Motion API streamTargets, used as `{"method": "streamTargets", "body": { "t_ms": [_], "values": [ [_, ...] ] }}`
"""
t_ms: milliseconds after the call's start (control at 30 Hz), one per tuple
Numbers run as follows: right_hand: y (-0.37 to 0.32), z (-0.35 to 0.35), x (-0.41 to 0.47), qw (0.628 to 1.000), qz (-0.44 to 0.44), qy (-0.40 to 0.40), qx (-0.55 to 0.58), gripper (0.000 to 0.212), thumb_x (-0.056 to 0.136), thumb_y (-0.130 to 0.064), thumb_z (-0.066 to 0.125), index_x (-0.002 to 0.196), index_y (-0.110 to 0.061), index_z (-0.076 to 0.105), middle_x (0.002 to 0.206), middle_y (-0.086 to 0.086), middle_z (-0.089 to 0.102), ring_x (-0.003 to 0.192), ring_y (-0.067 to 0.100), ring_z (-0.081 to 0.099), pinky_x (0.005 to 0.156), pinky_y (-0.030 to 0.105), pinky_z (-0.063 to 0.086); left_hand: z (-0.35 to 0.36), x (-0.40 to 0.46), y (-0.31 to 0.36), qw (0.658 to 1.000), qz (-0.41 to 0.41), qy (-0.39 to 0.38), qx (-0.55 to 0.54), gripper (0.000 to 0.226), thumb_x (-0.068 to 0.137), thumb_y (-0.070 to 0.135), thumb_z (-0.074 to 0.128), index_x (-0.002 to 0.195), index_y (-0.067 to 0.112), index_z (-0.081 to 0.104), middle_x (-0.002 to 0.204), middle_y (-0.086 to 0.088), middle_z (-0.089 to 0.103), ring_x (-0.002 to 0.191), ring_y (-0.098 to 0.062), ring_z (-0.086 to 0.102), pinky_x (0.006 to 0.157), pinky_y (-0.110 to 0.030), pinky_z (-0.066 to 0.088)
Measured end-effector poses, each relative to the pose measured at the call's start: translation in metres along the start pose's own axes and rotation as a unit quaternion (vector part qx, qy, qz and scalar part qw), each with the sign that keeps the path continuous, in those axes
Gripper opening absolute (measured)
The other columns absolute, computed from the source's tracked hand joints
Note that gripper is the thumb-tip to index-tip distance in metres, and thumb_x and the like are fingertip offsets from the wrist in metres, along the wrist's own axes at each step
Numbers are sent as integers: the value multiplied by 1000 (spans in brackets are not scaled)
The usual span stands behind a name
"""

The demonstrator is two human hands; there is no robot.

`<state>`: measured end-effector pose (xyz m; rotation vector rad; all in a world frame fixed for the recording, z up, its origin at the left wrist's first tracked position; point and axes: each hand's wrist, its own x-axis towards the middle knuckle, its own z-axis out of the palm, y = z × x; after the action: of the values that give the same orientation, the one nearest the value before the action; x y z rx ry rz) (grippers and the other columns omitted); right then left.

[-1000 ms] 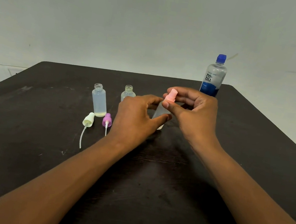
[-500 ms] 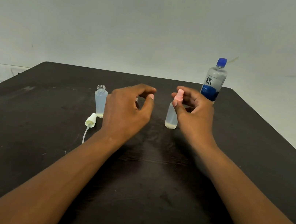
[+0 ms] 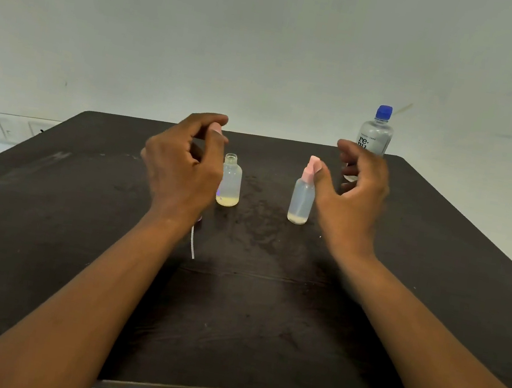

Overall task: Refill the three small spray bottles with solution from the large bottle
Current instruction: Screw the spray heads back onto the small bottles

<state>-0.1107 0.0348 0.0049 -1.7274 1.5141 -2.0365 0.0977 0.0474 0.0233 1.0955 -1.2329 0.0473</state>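
Centrally, both hands hover apart, loosely curled, holding nothing: left hand [image 3: 182,166] beside an uncapped clear plastic bottle [image 3: 230,181], right hand [image 3: 353,191] beside a pink-capped clear spray bottle [image 3: 302,197] (thumb seemingly touching), large blue-capped solution bottle [image 3: 374,135] far right, dark wooden table [image 3: 247,309].

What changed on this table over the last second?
Both hands let go of the pink-capped bottle and parted: the left hand went left in front of the open bottle, the right hand right toward the large bottle, each holding nothing. The pink-capped bottle now stands alone. The large bottle stays capped and unmoved.
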Motion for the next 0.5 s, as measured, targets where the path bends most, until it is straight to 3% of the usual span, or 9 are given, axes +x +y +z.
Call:
{"method": "streamTargets", "body": {
  "t_ms": [67,133,200,333,400,500],
  "values": [
    [-5,0,-2,997,-65,29,-11,32,91,-24,78,121,-17,70,111,0,62,97,9,59,85,38,55,-2,1,-1,1000,-4,11,-8,24,101,30,55,107,27,78,79,19,73,64,-4,68,68,-30,56],
    [-17,0,-7,989,-145,11,-23,23,92,-16,75,113,-11,71,103,3,64,91,13,60,78,38,55,-3,3,-3,1000,-4,14,-5,24,102,31,55,107,27,78,79,20,73,66,-4,69,69,-34,57],
    [-30,5,-15,975,-207,-84,-22,17,92,-13,73,108,-10,72,98,1,68,86,13,63,76,38,56,-4,4,-4,1000,-5,15,0,25,101,31,54,107,28,78,79,20,73,67,-4,69,71,-37,58],
    [-49,27,-39,898,-187,-388,-87,23,93,-24,72,114,-16,71,103,-1,70,92,16,67,84,42,58,-7,6,-5,1000,-12,21,8,25,101,31,54,106,28,78,79,20,72,69,-2,69,76,-38,59],
    [-53,39,-52,865,-194,-444,-129,24,95,-29,69,116,-17,70,105,2,67,97,22,65,84,44,58,-9,8,-7,1000,-12,24,15,24,101,32,53,105,30,77,77,22,70,68,-1,69,78,-40,59],
    [-59,50,-64,858,-209,-449,-135,20,100,-33,65,109,-16,67,100,4,59,94,24,59,78,43,55,-11,10,-8,999,-21,34,12,24,101,31,53,104,30,77,77,23,70,68,-3,68,78,-39,58]
  ]
}}
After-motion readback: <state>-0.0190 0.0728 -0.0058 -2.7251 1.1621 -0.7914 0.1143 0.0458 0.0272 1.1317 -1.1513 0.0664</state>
